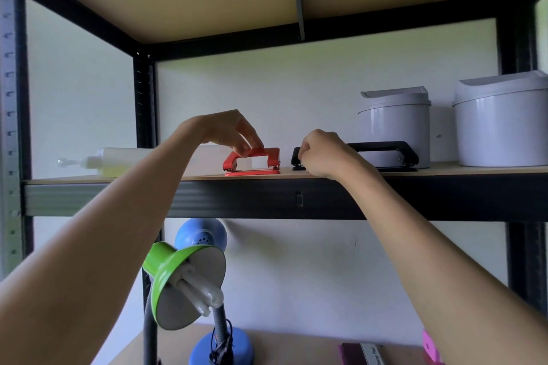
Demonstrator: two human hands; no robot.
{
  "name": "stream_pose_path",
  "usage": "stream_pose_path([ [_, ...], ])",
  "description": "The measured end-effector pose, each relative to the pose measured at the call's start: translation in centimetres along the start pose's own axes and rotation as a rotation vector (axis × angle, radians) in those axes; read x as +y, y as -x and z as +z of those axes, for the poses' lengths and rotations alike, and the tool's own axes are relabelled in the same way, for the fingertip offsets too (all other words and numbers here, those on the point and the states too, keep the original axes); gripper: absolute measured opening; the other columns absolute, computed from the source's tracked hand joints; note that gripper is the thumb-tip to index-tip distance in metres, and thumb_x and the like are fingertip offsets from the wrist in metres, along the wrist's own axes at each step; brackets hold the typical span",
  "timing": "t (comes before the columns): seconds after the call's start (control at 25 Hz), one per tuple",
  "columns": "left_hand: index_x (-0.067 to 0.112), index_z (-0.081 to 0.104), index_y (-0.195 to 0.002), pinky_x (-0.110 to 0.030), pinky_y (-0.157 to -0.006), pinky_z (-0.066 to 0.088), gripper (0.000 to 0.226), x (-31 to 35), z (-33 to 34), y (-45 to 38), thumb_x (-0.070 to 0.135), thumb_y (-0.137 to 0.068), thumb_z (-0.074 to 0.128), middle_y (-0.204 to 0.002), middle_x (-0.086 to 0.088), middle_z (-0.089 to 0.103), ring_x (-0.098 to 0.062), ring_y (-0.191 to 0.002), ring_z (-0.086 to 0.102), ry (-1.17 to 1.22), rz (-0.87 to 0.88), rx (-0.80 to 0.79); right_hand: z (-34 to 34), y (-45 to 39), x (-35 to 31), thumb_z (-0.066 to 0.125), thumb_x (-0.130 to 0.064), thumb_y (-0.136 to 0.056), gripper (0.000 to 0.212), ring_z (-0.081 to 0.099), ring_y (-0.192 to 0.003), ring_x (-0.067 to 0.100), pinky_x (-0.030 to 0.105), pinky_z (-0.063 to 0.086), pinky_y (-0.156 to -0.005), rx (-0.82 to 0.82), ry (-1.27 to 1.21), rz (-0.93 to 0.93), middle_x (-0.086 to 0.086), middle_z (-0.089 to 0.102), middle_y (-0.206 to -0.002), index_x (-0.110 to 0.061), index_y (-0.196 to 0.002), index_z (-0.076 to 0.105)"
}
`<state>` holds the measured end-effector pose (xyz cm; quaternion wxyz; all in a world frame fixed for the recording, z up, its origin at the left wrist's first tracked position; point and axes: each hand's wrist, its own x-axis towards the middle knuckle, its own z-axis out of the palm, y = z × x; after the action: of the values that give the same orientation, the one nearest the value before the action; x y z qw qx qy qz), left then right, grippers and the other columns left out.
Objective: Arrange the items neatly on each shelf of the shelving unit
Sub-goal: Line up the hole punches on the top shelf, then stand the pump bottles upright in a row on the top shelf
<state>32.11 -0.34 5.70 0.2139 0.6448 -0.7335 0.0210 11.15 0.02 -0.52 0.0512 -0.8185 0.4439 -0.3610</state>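
Looks like we're mid-tidy on the upper shelf (444,170): the left hand (234,130) is pinching the top of the red punch (255,161) near the front edge, and the right hand (321,151) is curled shut around the left end of the black punch (382,154), just beside it. I think both punches are sitting flat on the board, though the low angle makes that hard to call. Next move is probably squaring them up side by side, clear of the two grey bins (396,127) and the bottle (118,161) lying at the left.
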Motion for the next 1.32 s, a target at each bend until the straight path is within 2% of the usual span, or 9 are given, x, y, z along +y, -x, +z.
stream_pose_path([
  [0.36, 0.026, 0.069, -0.107, -0.045, -0.109, 0.037, 0.047, 0.0, 0.1, 0.4, -0.010, -0.078, 0.065, -0.100, 0.006, 0.071, -0.015, -0.106, 0.061, 0.041, 0.008, 0.001, 0.1, -0.2, 0.1, 0.037, 0.005, -0.087, 0.037, 0.059, -0.101, 0.031, 0.038, 0.051, -0.087, 0.014, 0.004, 0.004, 0.015, 0.058, -0.119, -0.002, -0.116, 0.059],
  [0.52, 0.021, 0.069, -0.111, -0.041, -0.106, 0.040, 0.046, 0.1, 0.2, 0.5, -0.011, -0.079, 0.064, -0.100, 0.003, 0.071, -0.013, -0.101, 0.062, 0.051, -0.008, 0.008, 0.1, -0.2, 0.1, 0.036, 0.005, -0.087, 0.038, 0.059, -0.102, 0.031, 0.039, 0.053, -0.089, 0.018, 0.011, 0.003, 0.015, 0.058, -0.119, -0.002, -0.116, 0.059],
  [0.72, 0.006, 0.064, -0.118, -0.029, -0.093, 0.050, 0.040, 0.5, 0.1, 1.4, -0.010, -0.082, 0.063, -0.107, -0.006, 0.068, -0.014, -0.095, 0.063, 0.102, -0.001, 0.047, 0.2, -0.5, 0.1, 0.036, 0.005, -0.087, 0.037, 0.059, -0.102, 0.031, 0.040, 0.052, -0.091, 0.012, 0.047, -0.011, 0.015, 0.059, -0.118, -0.003, -0.116, 0.059],
  [0.88, 0.011, 0.069, -0.107, -0.033, -0.087, 0.054, 0.028, -1.9, -1.0, 3.7, -0.006, -0.085, 0.062, -0.099, -0.007, 0.070, -0.015, -0.084, 0.065, 0.037, -0.004, 0.216, 0.5, -0.6, 0.1, 0.036, 0.003, -0.089, 0.035, 0.062, -0.100, 0.031, 0.043, 0.052, -0.092, 0.017, 0.073, -0.019, 0.015, 0.061, -0.112, -0.002, -0.112, 0.061],
  [0.96, 0.011, 0.071, -0.101, -0.027, -0.080, 0.053, 0.025, -3.5, -1.5, 5.8, -0.005, -0.084, 0.062, -0.092, -0.007, 0.071, -0.016, -0.082, 0.065, -0.014, -0.015, 0.316, 0.5, -0.7, 0.0, 0.036, 0.003, -0.089, 0.033, 0.064, -0.095, 0.031, 0.045, 0.052, -0.091, 0.037, 0.081, -0.018, 0.017, 0.064, -0.106, -0.001, -0.109, 0.062],
  [1.12, 0.010, 0.073, -0.093, -0.006, -0.058, 0.047, 0.021, -6.6, -2.4, 9.3, -0.004, -0.082, 0.062, -0.079, -0.004, 0.071, 0.005, -0.059, 0.062, -0.082, -0.037, 0.428, 0.8, -1.2, -1.3, 0.039, 0.001, -0.089, 0.030, 0.065, -0.095, 0.035, 0.046, 0.053, -0.089, 0.063, 0.089, 0.004, 0.020, 0.064, -0.105, 0.000, -0.106, 0.063],
  [1.16, 0.009, 0.073, -0.091, -0.005, -0.053, 0.047, 0.022, -7.4, -2.5, 9.8, -0.006, -0.082, 0.060, -0.078, -0.005, 0.072, 0.003, -0.058, 0.062, -0.062, -0.051, 0.432, 1.1, -1.4, -2.0, 0.040, 0.000, -0.089, 0.028, 0.064, -0.095, 0.035, 0.045, 0.053, -0.088, 0.084, 0.103, 0.005, 0.018, 0.065, -0.107, -0.001, -0.105, 0.063],
  [1.24, 0.008, 0.074, -0.088, -0.010, -0.051, 0.049, 0.021, -8.9, -2.0, 10.5, -0.005, -0.083, 0.059, -0.077, -0.009, 0.072, -0.012, -0.064, 0.065, -0.002, -0.069, 0.398, 1.7, -2.0, -3.9, 0.045, -0.004, -0.089, 0.025, 0.063, -0.094, 0.033, 0.035, 0.051, -0.081, 0.144, 0.192, 0.022, 0.012, 0.065, -0.108, -0.005, -0.104, 0.065],
  [1.32, 0.011, 0.075, -0.082, -0.014, -0.052, 0.046, 0.013, -9.9, -1.1, 11.2, 0.005, -0.083, 0.064, -0.076, -0.010, 0.072, -0.016, -0.068, 0.062, 0.006, -0.074, 0.371, 2.5, -3.0, -6.3, 0.047, -0.006, -0.089, 0.023, 0.063, -0.091, 0.031, 0.033, 0.048, -0.076, 0.236, 0.268, 0.023, 0.009, 0.066, -0.105, -0.007, -0.101, 0.066],
])
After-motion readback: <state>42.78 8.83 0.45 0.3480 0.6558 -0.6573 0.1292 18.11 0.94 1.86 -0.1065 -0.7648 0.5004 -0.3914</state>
